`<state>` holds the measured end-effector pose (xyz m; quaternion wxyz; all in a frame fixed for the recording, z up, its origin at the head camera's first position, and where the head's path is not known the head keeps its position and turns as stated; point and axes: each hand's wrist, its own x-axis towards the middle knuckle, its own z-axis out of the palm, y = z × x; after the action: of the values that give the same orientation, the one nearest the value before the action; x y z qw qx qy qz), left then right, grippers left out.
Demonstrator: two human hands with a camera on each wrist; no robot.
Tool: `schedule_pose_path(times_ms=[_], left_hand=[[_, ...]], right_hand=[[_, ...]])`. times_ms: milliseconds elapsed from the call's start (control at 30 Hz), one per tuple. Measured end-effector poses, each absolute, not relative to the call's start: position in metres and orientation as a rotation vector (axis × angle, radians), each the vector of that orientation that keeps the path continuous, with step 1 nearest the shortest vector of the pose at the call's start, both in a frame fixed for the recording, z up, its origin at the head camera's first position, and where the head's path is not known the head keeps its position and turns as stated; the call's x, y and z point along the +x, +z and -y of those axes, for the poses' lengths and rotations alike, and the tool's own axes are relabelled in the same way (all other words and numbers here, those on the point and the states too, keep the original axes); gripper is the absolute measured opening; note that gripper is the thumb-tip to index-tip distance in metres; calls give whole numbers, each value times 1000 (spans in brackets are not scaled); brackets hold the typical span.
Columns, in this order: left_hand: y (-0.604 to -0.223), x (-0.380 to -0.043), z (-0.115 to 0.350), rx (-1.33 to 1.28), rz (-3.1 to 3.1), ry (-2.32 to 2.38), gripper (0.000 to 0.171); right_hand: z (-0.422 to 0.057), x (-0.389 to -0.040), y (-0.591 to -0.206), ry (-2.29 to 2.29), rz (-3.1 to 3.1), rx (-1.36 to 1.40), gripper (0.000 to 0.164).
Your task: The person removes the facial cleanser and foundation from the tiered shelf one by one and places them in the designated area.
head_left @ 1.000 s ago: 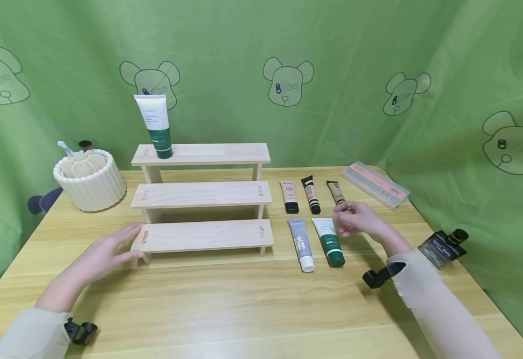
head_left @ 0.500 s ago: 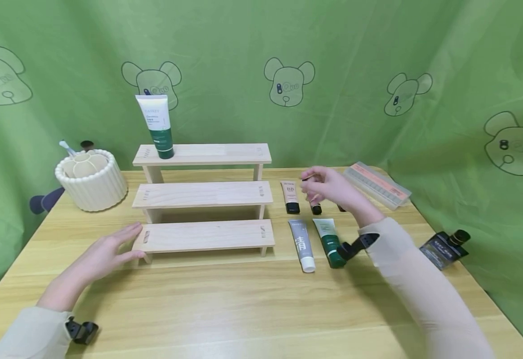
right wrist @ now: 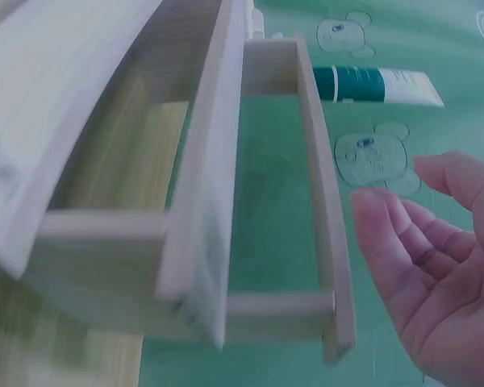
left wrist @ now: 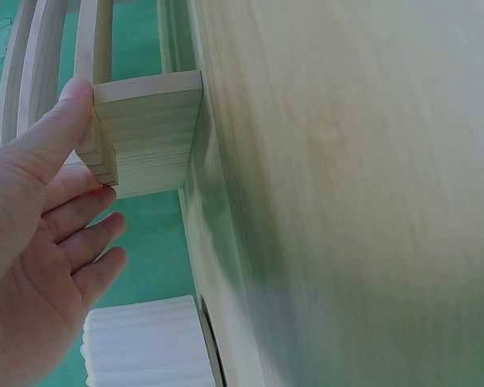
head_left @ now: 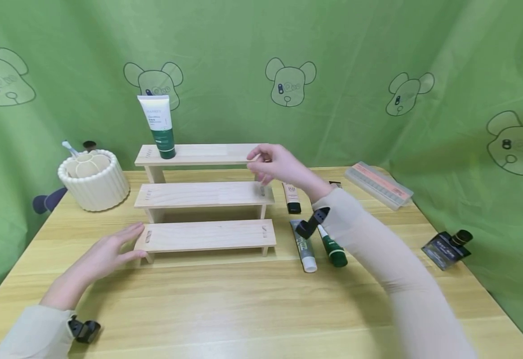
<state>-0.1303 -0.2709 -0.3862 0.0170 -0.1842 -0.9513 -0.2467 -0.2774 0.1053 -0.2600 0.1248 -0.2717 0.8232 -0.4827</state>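
Observation:
A three-tier wooden display shelf (head_left: 207,234) stands on the table. My left hand (head_left: 106,257) holds the left end of its lowest board; in the left wrist view the thumb lies on one side of the board's end and the index finger on the other. On the top board's left end, a white-and-green squeeze tube (head_left: 159,124) stands upright on its cap. My right hand (head_left: 277,162) hovers by the right end of the upper boards, empty, with thumb and fingers apart in the right wrist view. Beneath the right arm lie a BB cream tube (head_left: 292,198), a grey tube (head_left: 305,249) and a green-capped tube (head_left: 333,249).
A white ribbed pot (head_left: 94,184) with brushes sits at the left. Toward the right back lies a clear plastic box (head_left: 378,184). A dark flat bottle with a black cap (head_left: 445,249) is near the right edge. The right forearm partly hides other small tubes.
My right hand has moved leftward and up, from over the lying tubes to beside the shelf's upper boards, carrying nothing. The left hand stays at the shelf's end.

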Motion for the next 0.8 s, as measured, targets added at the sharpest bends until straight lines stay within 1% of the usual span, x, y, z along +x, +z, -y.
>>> schedule_pose_path(times_ms=[167,533,800], left_hand=[[-385,-130,271,-578,2951,-756,70],[-388,-131,271,-584,2943,-761,70],[-389,-130,272,-586,2932,-762,69]], right_hand=[[-72,-283,-249,-1421,-2378,-822,27],[-9,-295,-220,-1526,-2354,-971,35],[25,-292,-198,-1618,-2376,-940,36]])
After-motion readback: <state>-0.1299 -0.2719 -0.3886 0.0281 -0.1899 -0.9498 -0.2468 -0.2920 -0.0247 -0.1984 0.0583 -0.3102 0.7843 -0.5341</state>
